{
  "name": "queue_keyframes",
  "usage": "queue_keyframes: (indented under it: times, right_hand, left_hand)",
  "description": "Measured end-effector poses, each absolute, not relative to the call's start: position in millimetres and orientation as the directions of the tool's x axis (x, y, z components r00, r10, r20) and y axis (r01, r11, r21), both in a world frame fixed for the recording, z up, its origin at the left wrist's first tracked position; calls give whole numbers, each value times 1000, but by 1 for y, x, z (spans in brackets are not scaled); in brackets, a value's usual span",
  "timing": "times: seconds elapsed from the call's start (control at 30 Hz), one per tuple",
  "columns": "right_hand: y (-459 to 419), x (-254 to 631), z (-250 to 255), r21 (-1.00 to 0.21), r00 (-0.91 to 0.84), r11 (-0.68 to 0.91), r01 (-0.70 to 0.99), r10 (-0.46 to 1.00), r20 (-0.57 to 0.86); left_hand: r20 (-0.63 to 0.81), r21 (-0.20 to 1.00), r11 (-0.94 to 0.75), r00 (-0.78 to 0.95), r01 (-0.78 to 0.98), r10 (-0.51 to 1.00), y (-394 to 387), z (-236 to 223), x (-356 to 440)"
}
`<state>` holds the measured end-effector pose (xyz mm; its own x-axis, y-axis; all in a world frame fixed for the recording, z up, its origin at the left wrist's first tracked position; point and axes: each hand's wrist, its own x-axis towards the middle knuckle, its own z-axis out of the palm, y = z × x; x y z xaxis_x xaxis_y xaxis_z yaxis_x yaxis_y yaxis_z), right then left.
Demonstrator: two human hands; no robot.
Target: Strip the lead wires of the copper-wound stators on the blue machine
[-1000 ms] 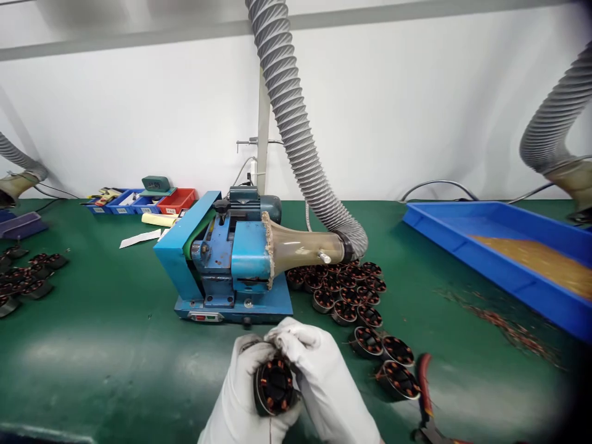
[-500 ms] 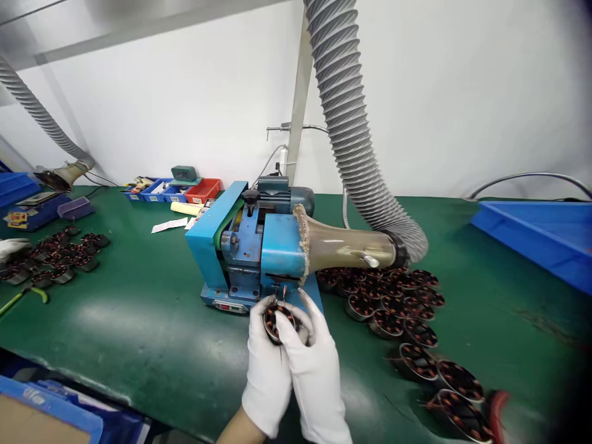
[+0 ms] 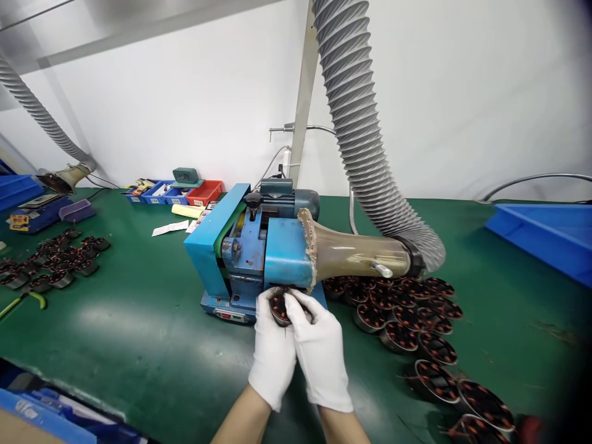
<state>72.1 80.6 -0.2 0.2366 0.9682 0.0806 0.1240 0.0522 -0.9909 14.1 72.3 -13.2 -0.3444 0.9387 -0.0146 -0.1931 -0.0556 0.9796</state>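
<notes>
Both of my hands wear white gloves and hold one motor stator [image 3: 279,308], a round metal ring with copper windings and a dark inside. My left hand [image 3: 274,345] grips its left side. My right hand [image 3: 319,342] is closed on its right side, the thumb over the top. The stator is right at the front slot of a blue belt-driven machine [image 3: 287,253]; its far edge and wire ends are hidden by the machine and my fingers. A thin wire hangs from its near side.
More stators [image 3: 400,336] stand in rows to the right; another group [image 3: 50,262] lies at left beside green-handled pliers [image 3: 34,299]. A grey duct hose [image 3: 370,135] joins the machine's funnel [image 3: 356,250]. Parts bins [image 3: 178,194] and a blue tray [image 3: 546,234] sit farther back.
My hands have carried the stator forward and slightly up, against the machine's slot. The copper wire ends seen before are now hidden. A gloved hand at the far left has left the view.
</notes>
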Motion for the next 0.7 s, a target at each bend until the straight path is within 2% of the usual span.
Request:
queue_keyframes:
  times: [0.2,0.4,0.53,0.7]
  right_hand:
    - [73,73,3,-992,260,52,113,962,80]
    - [38,74,-18,-997,303,44,65,951,62]
    - [46,72,-20,-1000,304,4,19,952,10]
    - [76,71,-3,-998,294,34,59,954,50]
  left_hand:
    - [-2,977,-65,-316,-202,949,65,-6,11]
    - [23,996,-48,-296,-77,955,28,-23,8]
    - [2,985,-53,-294,-164,956,38,-26,8]
    - [-69,956,-42,-360,-292,930,70,-15,16]
